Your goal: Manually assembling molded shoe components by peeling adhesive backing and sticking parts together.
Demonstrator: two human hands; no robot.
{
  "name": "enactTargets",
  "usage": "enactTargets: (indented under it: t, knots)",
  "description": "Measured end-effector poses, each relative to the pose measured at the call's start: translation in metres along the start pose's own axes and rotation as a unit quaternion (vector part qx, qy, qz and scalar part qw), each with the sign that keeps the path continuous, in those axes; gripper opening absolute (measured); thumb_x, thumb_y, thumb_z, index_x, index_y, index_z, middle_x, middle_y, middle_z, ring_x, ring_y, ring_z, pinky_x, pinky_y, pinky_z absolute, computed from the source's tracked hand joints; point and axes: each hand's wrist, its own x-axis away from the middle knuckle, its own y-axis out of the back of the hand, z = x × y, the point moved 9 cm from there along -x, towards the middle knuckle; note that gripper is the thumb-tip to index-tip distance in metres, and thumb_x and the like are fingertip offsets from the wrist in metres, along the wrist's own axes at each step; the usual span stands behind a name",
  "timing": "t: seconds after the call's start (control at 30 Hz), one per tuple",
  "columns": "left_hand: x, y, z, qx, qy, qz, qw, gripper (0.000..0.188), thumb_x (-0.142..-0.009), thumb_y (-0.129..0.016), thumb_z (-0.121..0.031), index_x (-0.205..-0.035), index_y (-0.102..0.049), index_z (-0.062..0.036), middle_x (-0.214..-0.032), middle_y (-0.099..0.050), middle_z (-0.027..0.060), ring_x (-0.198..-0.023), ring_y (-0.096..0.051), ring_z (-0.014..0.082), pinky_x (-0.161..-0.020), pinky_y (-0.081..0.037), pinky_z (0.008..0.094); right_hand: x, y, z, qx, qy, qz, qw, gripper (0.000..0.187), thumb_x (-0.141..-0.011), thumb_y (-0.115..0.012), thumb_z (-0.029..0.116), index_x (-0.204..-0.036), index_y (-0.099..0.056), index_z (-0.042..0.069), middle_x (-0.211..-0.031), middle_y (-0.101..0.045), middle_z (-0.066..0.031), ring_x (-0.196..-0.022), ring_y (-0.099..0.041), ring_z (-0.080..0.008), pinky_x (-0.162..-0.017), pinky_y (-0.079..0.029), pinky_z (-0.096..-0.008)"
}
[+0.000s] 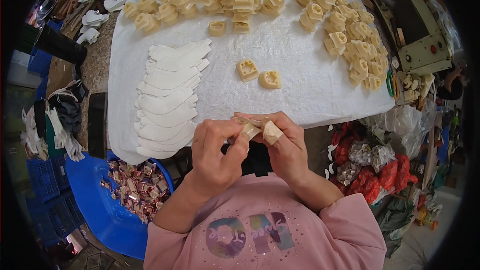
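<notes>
My left hand (215, 147) and my right hand (287, 155) meet just in front of the table's near edge, fingers closed in a pinch. Between them is a small glossy cream heel-shaped block (251, 130), partly hidden by the fingers. A thin pale edge shows along its top; I cannot tell if it is a separate piece. Beige tape or a cover (271, 132) appears to wrap my right thumb. Beyond my hands lie two loose cream blocks (270, 79), hollow side up. Left of them, white curved cut pieces (167, 100) overlap in a long row.
Many cream blocks (360, 50) are heaped along the far and right sides of the white-covered table (300, 105). At lower left, a blue basin (95, 205) holds shiny pinkish-gold pieces. A black phone-like slab (97, 125) lies left; red and clear bags (370, 165) sit right.
</notes>
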Motion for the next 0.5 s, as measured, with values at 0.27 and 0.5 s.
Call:
enactTargets:
  t: [0.27, 0.5]
  knots:
    - [0.002, -0.002, 0.019, 0.026, 0.099, 0.018, 0.995, 0.017, -0.071, -0.06, 0.01, -0.084, -0.054, 0.0009, -0.089, -0.055, 0.0137, -0.073, -0.055, 0.0246, -0.062, -0.044, 0.0324, -0.011, -0.001, 0.009, 0.228, 0.044, 0.063, 0.971, 0.034, -0.098, -0.039, 0.021, -0.117, -0.051, -0.005, -0.108, -0.061, -0.0155, -0.094, -0.061, -0.0199, -0.083, -0.047, -0.0284]
    - [0.007, -0.005, 0.032, 0.283, 0.163, 0.004, 0.945, 0.021, -0.07, -0.059, 0.016, -0.079, -0.049, -0.0017, -0.094, -0.061, 0.0144, -0.083, -0.061, 0.0266, -0.069, -0.051, 0.0311, -0.028, 0.003, -0.009, 0.041, -0.143, 0.217, 0.965, 0.036, -0.084, -0.067, 0.01, -0.114, -0.053, -0.002, -0.1, -0.06, -0.0102, -0.084, -0.06, -0.0169, -0.076, -0.05, -0.0305]
